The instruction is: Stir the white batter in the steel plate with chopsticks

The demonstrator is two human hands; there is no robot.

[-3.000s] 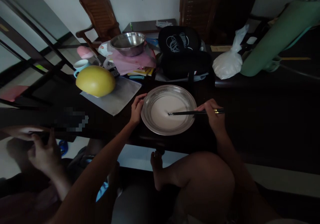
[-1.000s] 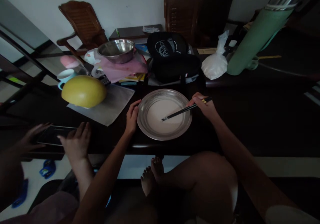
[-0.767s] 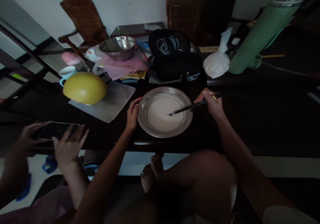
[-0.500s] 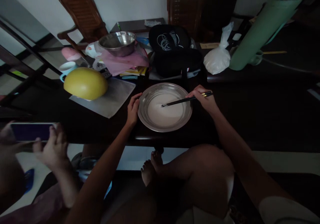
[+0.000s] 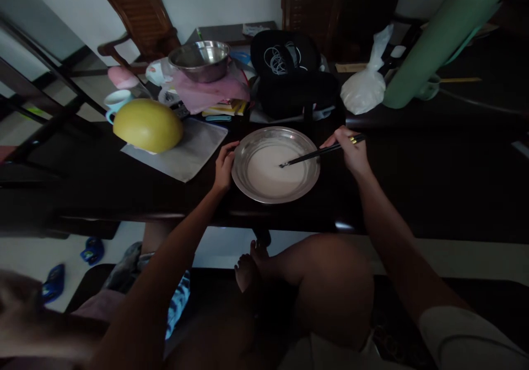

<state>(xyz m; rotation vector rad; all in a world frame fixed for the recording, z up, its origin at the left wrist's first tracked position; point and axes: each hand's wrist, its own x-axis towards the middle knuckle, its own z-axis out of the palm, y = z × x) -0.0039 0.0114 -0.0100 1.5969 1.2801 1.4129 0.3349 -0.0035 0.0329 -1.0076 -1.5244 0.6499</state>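
A wide steel basin (image 5: 264, 137) stands on the dark table with a milky white liquid (image 5: 268, 176) in it. My left hand (image 5: 224, 166) is closed on the basin's left rim, fingers on the outside edge; the thumb is hard to make out. In my right hand (image 5: 351, 150) I grip a pair of black chopsticks (image 5: 314, 154) with gold bands. They slant down to the left over the right rim, and their white-coated tips touch the liquid near the middle of the basin.
Left of the basin, a yellow bowl-like dome (image 5: 149, 126) lies on a grey mat (image 5: 176, 163) beside a light-blue mug (image 5: 118, 100). Behind are a steel bowl (image 5: 202, 64), an open black case (image 5: 285, 78), a knotted bag of white powder (image 5: 363, 91) and a green flask (image 5: 442, 47).
The chopstick tips have moved a little to the right in the liquid, along with my right hand. At the left, another person's hands have lowered, and the phone is out of view.
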